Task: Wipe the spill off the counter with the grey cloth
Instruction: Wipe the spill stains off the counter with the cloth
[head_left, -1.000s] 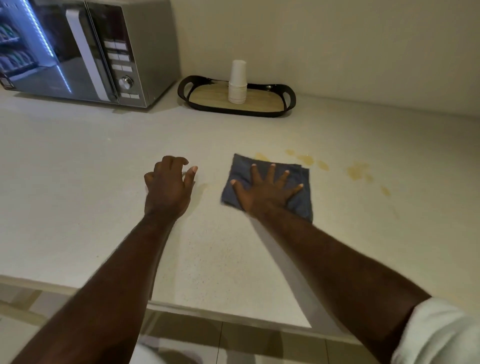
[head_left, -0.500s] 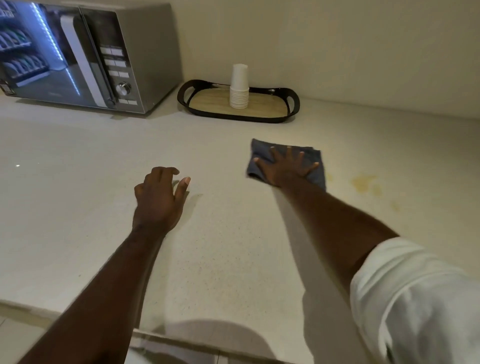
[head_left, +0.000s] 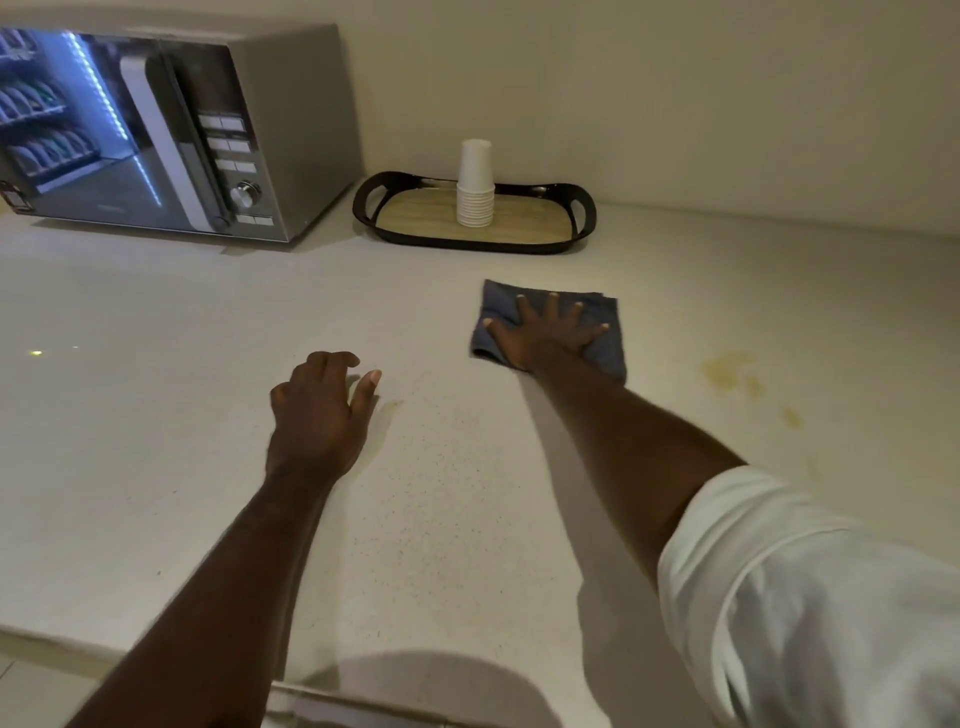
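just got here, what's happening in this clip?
A person is wiping a spill off a pale counter. The right hand presses flat, fingers spread, on a folded grey cloth. The left hand rests on the counter, holding nothing. Yellowish spill marks show to the right of the cloth, not yet wiped. At the back stand a microwave and a black tray with a stack of white cups.

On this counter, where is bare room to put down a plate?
Free: the wide stretch between the silver microwave and the left hand. Crowded: the black tray with white paper cups, and the yellowish spill beside the grey cloth.
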